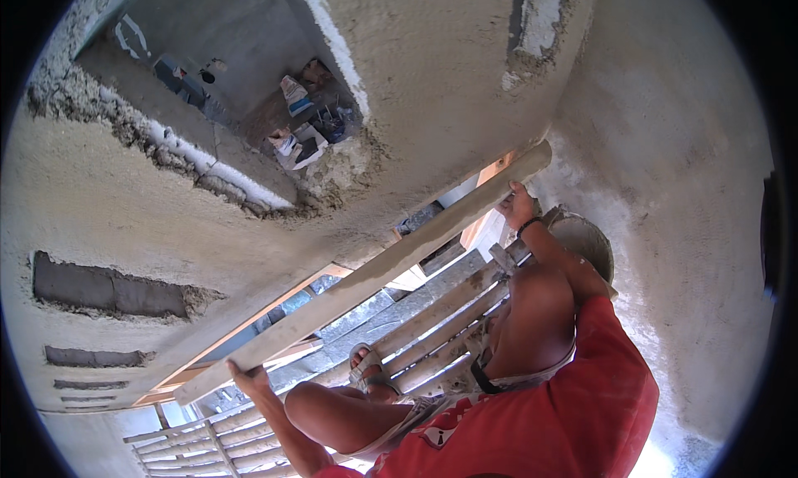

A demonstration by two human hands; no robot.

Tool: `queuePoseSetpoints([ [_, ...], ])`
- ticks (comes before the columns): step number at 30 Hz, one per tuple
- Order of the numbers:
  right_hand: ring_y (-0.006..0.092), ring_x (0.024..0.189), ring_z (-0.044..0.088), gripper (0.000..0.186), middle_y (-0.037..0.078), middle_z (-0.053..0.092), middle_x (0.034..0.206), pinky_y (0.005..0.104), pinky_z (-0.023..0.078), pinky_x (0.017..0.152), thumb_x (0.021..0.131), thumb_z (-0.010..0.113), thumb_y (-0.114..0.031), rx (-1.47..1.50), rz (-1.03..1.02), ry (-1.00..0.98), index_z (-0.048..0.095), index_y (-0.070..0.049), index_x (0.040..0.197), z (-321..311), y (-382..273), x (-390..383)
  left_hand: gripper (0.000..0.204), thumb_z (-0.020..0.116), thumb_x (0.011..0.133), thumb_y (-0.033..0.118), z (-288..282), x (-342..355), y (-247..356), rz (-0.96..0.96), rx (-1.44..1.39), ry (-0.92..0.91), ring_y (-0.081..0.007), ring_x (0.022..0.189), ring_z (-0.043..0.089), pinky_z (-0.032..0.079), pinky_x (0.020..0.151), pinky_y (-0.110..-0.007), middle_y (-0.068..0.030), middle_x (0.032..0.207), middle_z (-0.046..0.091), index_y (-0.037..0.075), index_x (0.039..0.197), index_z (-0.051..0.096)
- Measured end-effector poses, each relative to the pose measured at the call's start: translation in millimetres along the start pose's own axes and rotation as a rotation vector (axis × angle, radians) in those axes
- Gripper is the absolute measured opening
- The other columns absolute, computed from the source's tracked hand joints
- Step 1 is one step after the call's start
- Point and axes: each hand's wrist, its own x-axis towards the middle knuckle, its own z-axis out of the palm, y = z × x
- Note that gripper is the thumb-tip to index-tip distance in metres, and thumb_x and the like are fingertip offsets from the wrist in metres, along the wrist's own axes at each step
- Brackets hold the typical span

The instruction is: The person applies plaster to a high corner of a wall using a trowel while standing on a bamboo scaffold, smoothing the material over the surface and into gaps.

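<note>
Plastered wall (432, 87); both hands grip straightedge (366, 278) ends.

Long pale straightedge board (366, 276) — mortar-smeared, slanted, pressed flat against grey plastered wall (432, 87).

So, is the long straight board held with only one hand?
No, the left hand grips its lower end and the right hand its upper end of the board.

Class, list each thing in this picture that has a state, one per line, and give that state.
Long straightedge board: tilted, pressed flat against the wall, held at both ends.
Left hand: gripping the board's lower end.
Right hand: gripping the board's upper end.
Plastered wall: coated, rough, with open gaps showing.
Bamboo platform: bearing the crouching person.
Sandal: on the foot.
</note>
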Motion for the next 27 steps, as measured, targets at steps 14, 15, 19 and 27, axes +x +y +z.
queuePoseSetpoints([
  [14,0.0322,0.099,0.057,0.045,0.015,0.055,0.109,0.0453,0.050,0.087,0.085,0.058,-0.033,-0.083,-0.053,0.170,0.048,-0.004,0.119,20.2,8.0,24.3,0.039,0.054,0.092,0.037,-17.3,87.3,-72.5,-0.174,0.032,0.027,-0.0285,0.114,0.051,0.041,0.097,-0.048,-0.0094,0.123,0.056,0.009,0.120,0.053],
  [15,0.0326,0.099,0.057,0.045,0.016,0.055,0.109,0.0455,0.050,0.087,0.085,0.057,-0.033,-0.078,-0.058,0.179,0.048,-0.005,0.119,16.2,5.1,27.8,0.040,0.054,0.092,0.038,-13.8,92.2,-78.9,-0.205,0.026,0.010,-0.0288,0.114,0.051,0.041,0.097,-0.048,-0.0096,0.123,0.056,0.009,0.120,0.053],
  [19,0.0316,0.104,0.055,0.044,0.015,0.055,0.112,0.0479,0.044,0.091,0.087,0.054,-0.036,-0.059,-0.082,0.116,0.046,-0.007,0.119,28.0,13.2,37.0,0.043,0.052,0.092,0.038,-6.0,93.7,-79.3,-0.155,0.042,-0.027,-0.0301,0.115,0.051,0.041,0.097,-0.048,-0.0109,0.124,0.055,0.009,0.123,0.052],
  [27,0.0287,0.096,0.060,0.041,0.015,0.060,0.109,0.0463,0.049,0.084,0.086,0.054,-0.033,-0.034,-0.162,0.175,0.050,-0.006,0.116,31.4,-13.4,30.2,0.053,0.052,0.084,0.046,34.3,70.7,-75.5,-0.203,0.060,0.027,-0.0300,0.113,0.052,0.045,0.090,-0.048,-0.0114,0.124,0.054,0.011,0.124,0.051],
])
